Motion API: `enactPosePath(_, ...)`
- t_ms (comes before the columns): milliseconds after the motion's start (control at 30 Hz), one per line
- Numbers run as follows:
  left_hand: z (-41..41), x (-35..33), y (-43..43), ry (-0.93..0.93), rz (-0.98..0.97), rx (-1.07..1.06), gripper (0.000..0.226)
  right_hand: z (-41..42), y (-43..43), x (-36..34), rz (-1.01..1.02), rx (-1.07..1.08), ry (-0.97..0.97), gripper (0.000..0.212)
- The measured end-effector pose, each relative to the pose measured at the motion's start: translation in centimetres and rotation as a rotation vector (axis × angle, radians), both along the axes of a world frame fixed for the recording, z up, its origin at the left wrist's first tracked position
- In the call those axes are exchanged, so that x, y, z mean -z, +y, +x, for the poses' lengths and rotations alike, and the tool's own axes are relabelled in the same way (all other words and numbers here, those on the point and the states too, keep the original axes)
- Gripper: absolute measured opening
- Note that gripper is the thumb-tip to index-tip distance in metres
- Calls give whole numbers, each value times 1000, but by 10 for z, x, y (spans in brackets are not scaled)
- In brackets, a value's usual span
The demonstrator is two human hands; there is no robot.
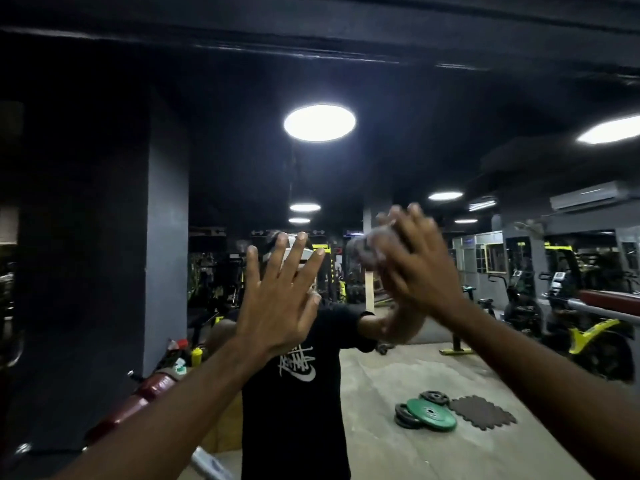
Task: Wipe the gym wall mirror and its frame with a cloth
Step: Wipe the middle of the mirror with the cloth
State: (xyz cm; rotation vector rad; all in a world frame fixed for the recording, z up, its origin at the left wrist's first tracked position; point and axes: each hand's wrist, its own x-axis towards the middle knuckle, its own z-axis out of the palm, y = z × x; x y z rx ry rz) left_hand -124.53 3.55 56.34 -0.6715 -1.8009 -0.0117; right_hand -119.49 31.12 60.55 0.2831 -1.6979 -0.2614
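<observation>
The wall mirror (398, 161) fills most of the view and reflects the gym and a person in a black T-shirt. My left hand (277, 303) is raised flat against the glass, fingers spread, holding nothing. My right hand (419, 268) is blurred with motion and presses a greyish cloth (363, 252) against the mirror, up and to the right of the left hand. Most of the cloth is hidden behind my fingers. A dark upright strip (83, 237) at the left may be the mirror's frame or a pillar; I cannot tell which.
Low at the left, red padded bars (138, 400) and bottles (196, 356) stand close to me. Reflected in the glass are green and black weight plates (429, 414), a floor mat piece (481, 412), exercise machines and ceiling lights (319, 123).
</observation>
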Motion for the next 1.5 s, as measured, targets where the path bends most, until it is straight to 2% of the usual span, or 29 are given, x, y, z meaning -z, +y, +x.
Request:
enactPosePath(100,4,-6,21,-4,10,-16,71,1,-3,-32,-318,-105,44,47)
enactPosePath(167,3,-7,30,-3,30,-42,71,-4,-16,-4,-362,-132,52,49)
enactPosePath(233,2,-7,34,2,47,-45,72,-10,-15,39,-254,-125,25,52)
enactPosePath(300,1,-11,34,8,40,-42,73,-9,4,64,-10,-100,-16,59)
enactPosePath(367,3,-23,35,16,24,-48,72,-2,32,37,233,-73,-45,62)
enactPosePath(400,4,-31,38,25,5,-59,72,1,44,11,266,-73,-28,59)
enactPosePath(433,6,-40,41,34,-20,-77,72,4,54,-20,199,-83,4,56)
enactPosePath(533,7,-56,53,39,-56,-115,74,16,79,-102,-301,-83,59,53)
enactPosePath(600,8,-56,62,30,-35,-119,75,16,78,-109,-464,-112,75,51)
enactPosePath(667,10,-47,68,24,-8,-100,74,12,59,-69,-464,-150,65,53)
enactPosePath(733,10,-28,73,35,-16,-78,73,10,42,5,-375,-167,24,58)
enactPosePath(800,9,-7,77,37,-39,-73,71,10,40,84,-197,-150,-47,59)
enactPosePath(867,8,9,79,29,-43,-76,71,12,55,118,8,-148,-89,52)
enactPosePath(933,10,15,82,21,-40,-77,71,12,73,98,109,-141,-99,47)
enactPosePath(967,11,12,84,19,-48,-74,71,11,77,76,80,-137,-81,46)
enactPosePath(1100,23,-24,105,2,-50,-68,71,13,78,-20,-346,-182,29,46)
enactPosePath(1167,25,-31,117,-16,-16,-79,72,14,70,-15,-433,-203,32,49)
enactPosePath(1233,22,-26,122,-20,5,-74,72,12,66,28,-376,-218,26,50)
enactPosePath(1333,16,-26,125,6,-37,-54,71,13,85,80,-102,-226,-48,50)
enactPosePath(1400,18,-33,133,4,-43,-47,72,14,109,43,-69,-230,-53,50)
enactPosePath(1500,23,-44,148,-9,-8,-47,72,22,128,-70,-414,-222,55,40)
